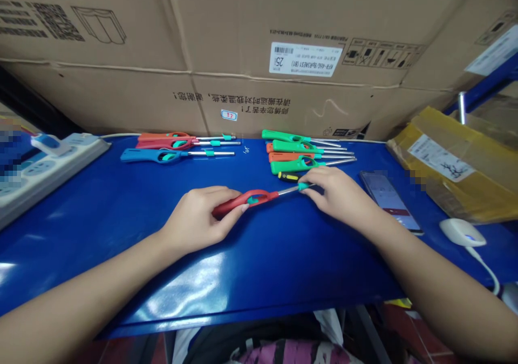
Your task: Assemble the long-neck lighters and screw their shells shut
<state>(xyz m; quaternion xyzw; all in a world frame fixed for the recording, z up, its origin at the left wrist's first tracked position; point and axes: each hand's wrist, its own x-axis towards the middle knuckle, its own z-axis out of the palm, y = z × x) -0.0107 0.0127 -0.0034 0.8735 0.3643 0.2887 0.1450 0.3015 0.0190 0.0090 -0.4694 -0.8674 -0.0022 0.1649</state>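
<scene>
A red long-nosed lighter with a teal trigger lies just above the blue table. My left hand is closed round its red handle. My right hand pinches a small teal sleeve on the metal nozzle. Just behind my right hand lies a black and yellow screwdriver handle. Further back right are several green and orange lighters in a pile. At the back left lie three more lighters, orange, red and blue, with teal sleeves on their nozzles.
Big cardboard boxes wall off the back of the table. A white power strip sits at the left edge. To the right lie a phone, a white mouse with a cord, and a yellow wrapped parcel.
</scene>
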